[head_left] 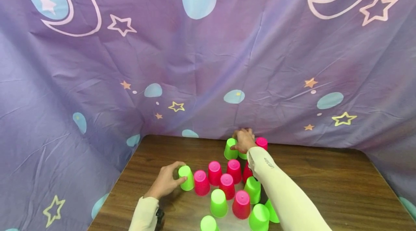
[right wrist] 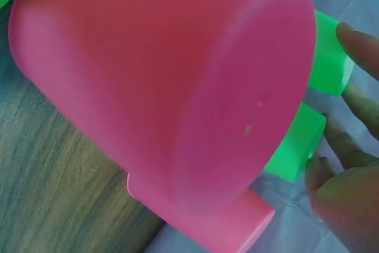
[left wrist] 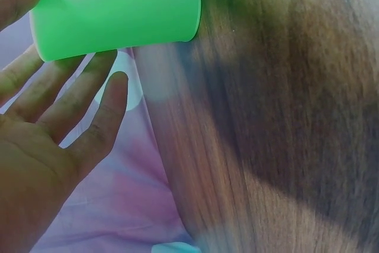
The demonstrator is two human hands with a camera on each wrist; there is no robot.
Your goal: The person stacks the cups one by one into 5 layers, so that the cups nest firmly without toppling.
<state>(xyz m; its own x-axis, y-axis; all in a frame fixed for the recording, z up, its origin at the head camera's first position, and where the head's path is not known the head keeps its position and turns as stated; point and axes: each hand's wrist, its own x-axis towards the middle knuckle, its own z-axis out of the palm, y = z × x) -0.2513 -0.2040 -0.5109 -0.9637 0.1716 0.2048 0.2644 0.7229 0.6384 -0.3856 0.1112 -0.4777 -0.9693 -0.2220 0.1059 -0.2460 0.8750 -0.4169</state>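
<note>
On the left of the table, my left hand [head_left: 167,180] holds an upside-down green cup [head_left: 186,178] between thumb and fingers. In the left wrist view the thumb lies on one side of that green cup [left wrist: 118,13] and fingertips on the other. At the back, my right hand [head_left: 244,140] pinches another inverted green cup [head_left: 229,151] from above. The right wrist view has its thumb and a finger at that green cup [right wrist: 328,57], and other fingertips close to a second green cup [right wrist: 296,143]. A large pink cup [right wrist: 148,75] fills much of this view.
Several inverted pink cups [head_left: 226,186] and green cups [head_left: 219,204] stand between the arms. A pink cup [head_left: 261,143] is right of the right hand. Some cups are partly hidden by the right sleeve [head_left: 279,191]. A purple patterned cloth [head_left: 201,61] hangs behind the wooden table [head_left: 334,187].
</note>
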